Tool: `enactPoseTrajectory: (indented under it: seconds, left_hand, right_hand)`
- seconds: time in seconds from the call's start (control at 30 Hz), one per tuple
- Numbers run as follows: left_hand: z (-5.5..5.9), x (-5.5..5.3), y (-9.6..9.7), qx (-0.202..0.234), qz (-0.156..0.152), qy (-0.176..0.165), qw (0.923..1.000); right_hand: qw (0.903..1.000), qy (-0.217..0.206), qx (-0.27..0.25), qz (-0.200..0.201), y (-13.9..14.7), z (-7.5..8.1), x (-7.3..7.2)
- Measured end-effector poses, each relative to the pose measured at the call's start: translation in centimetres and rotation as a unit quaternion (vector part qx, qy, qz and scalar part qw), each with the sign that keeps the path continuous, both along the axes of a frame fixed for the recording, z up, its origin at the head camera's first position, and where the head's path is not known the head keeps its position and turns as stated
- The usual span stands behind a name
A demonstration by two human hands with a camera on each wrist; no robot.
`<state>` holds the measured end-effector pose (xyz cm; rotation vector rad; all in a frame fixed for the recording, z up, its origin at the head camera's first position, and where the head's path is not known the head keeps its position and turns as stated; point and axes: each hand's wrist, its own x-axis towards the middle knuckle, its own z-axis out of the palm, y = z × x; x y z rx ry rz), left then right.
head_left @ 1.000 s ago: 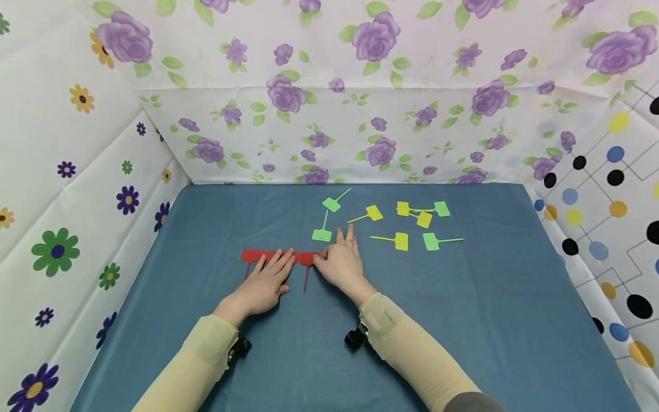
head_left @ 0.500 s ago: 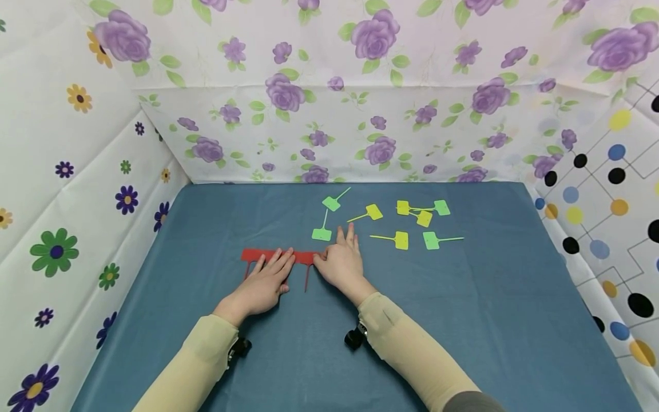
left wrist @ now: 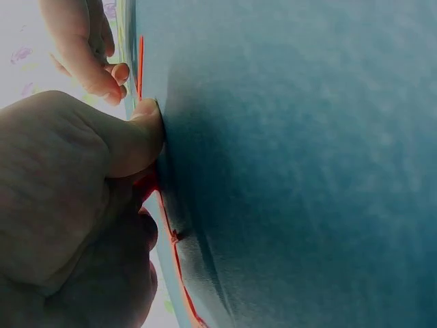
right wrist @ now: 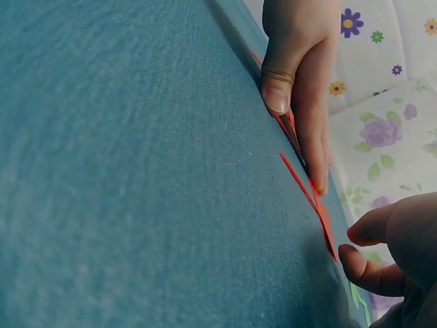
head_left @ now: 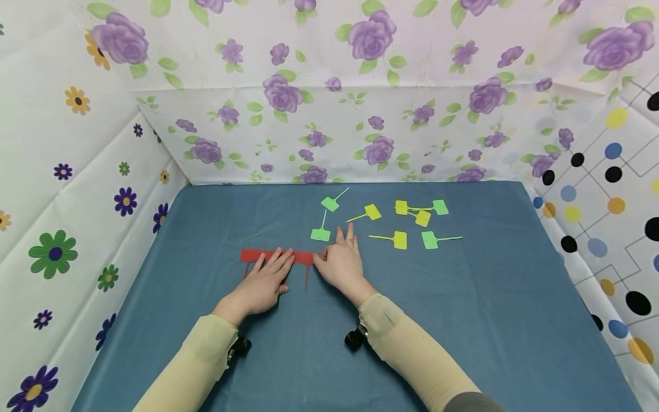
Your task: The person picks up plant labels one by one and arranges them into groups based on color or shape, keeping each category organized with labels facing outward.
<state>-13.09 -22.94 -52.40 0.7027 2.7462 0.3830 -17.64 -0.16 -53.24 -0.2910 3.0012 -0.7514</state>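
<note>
Red T-shaped plant labels [head_left: 304, 258] lie edge to edge in a row on the blue cloth, their thin stems pointing towards me. Across the row my left hand [head_left: 259, 286] lies with straight fingers pressing down, and it covers part of the labels. At the row's right end, my right hand [head_left: 341, 264] has its thumb and index finger against the edge of the last label. In the right wrist view that thumb and index finger [right wrist: 372, 273] are a little apart beside the red label [right wrist: 326, 229], with no label between them.
Beyond my right hand lie green labels [head_left: 320, 235] and yellow labels [head_left: 400, 240], scattered at different angles. Several overlap near a yellow label [head_left: 423, 218]. The blue cloth [head_left: 489, 320] ends at a flower-printed backdrop [head_left: 381, 114]; patterned sheets stand at both sides.
The rightmost red label has turned very slightly into line with the row. Both hands stay almost where they were.
</note>
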Motion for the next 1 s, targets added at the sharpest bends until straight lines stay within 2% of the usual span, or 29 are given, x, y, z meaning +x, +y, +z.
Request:
enactPoseTrajectory:
  seconds: [0.17,0.43,0.57,1.0]
  left_hand:
    - [0.8,-0.1,0.1,-0.017,-0.003,0.003,0.9998]
    - [1.4,-0.3,0.2,-0.005,-0.002,0.015,0.9999]
    - [1.6,-0.8,0.4,0.004,-0.002,0.033,0.9995]
    - [1.5,-1.8,1.0,0.046,0.037,0.049,0.9971]
  right_hand:
    - [0.9998,0.013,-0.015,-0.002,0.1,0.2,0.1]
    - [0.9987,0.035,-0.036,-0.007,0.3,0.5,0.3]
    - [0.9982,0.041,-0.044,-0.007,0.4,0.6,0.4]
    - [0.996,0.049,-0.074,-0.008,0.4,1.1,0.6]
